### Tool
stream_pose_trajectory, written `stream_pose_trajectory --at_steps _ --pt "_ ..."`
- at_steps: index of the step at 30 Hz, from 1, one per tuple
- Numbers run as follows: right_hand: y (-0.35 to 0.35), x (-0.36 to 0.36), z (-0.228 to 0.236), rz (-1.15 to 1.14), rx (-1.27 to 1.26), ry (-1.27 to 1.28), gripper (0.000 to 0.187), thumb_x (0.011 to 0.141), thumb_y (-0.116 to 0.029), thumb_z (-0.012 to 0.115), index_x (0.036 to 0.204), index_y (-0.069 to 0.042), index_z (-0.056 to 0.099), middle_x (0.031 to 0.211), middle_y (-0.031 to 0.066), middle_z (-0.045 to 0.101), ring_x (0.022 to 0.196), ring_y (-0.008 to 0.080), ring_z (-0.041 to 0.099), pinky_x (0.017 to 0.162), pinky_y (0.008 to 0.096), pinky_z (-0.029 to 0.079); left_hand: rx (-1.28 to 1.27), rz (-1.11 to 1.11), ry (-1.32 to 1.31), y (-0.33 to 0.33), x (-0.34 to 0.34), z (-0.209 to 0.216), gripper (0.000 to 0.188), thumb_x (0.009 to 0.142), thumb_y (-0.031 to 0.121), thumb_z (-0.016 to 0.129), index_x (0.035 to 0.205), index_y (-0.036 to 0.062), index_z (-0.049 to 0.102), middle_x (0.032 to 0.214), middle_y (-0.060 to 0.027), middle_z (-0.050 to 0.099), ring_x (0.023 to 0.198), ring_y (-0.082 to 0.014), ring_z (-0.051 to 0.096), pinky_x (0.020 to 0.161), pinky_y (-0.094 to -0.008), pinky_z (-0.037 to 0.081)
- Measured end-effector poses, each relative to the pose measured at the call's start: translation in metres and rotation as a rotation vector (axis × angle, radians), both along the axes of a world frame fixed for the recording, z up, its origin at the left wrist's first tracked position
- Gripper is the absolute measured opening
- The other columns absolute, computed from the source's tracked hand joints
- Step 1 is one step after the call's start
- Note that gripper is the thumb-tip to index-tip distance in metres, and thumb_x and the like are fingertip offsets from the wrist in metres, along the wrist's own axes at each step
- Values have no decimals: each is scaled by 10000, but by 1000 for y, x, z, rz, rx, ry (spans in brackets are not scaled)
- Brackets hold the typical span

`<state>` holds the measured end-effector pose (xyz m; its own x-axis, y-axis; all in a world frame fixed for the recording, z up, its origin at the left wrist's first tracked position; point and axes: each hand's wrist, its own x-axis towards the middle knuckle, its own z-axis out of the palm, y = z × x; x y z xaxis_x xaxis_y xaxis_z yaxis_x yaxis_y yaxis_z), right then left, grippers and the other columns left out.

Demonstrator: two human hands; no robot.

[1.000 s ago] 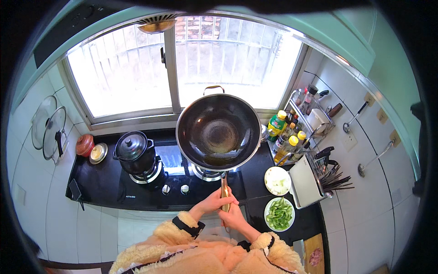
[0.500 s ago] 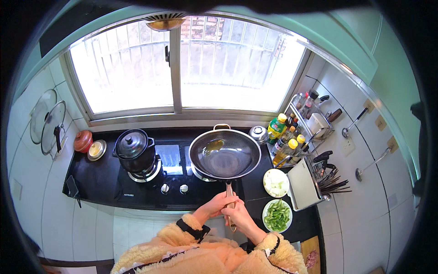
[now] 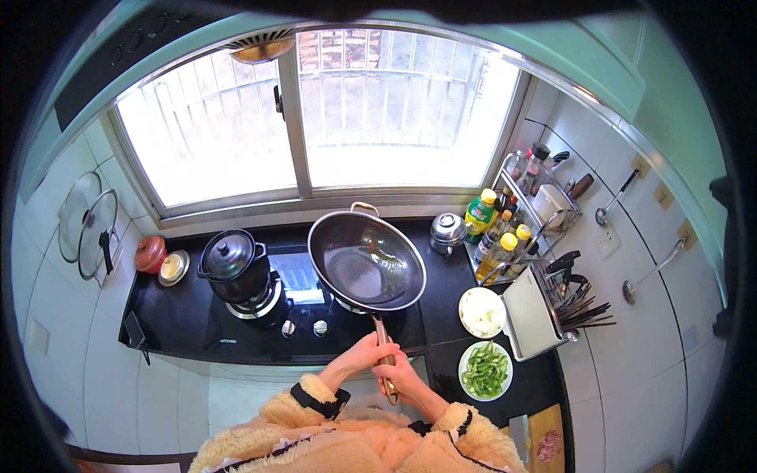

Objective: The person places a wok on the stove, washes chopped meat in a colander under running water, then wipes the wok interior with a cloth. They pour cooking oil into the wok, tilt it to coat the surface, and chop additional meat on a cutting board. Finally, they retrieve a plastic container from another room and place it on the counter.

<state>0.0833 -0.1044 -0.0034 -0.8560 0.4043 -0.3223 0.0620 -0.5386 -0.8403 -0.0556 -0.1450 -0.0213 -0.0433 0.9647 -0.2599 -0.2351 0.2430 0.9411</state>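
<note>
Left hand (image 3: 363,352), right hand (image 3: 403,375) gripped wok handle (image 3: 382,329); wok (image 3: 365,268) tilted over gas cooktop (image 3: 260,334); steady wrists likely mattered.

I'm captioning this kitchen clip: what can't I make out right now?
Head view:
Contents of the round black pot: hidden by its lid.
Black stovetop beneath the round black wok: hidden by the wok.
Middle of the metallic handle: covered by left hand and right hand.
Pink pile on wooden board: too small to identify.

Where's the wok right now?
In the middle of the head view, the wok is over the right burner, between the black lidded pot, left, and the lidded steel container, right.
</note>
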Motion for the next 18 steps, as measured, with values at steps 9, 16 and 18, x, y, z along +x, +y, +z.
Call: stream_pose_trajectory --at_steps 9,16,18 --pt "3 -5 -16 64 145 31 222 765 -47 586 932 -31 441 627 43 508 449 148 529 395 275 452 77 -8 83 -2 -5 11 210 897 169 573 939 31 421 883 -102 620 827 -146 610 692 -268 495" --pt "5 -2 -7 96 231 34 211 766 -47 580 923 -28 441 616 51 525 459 154 549 394 272 437 137 0 69 -5 0 25 244 899 161 570 988 35 380 904 -115 625 828 -131 599 709 -258 491" --pt "5 -1 -6 92 235 56 210 768 -48 580 925 -27 442 608 51 529 461 157 555 396 273 439 143 -4 80 -5 1 28 247 902 161 569 992 37 375 909 -118 627 829 -128 598 712 -259 491"
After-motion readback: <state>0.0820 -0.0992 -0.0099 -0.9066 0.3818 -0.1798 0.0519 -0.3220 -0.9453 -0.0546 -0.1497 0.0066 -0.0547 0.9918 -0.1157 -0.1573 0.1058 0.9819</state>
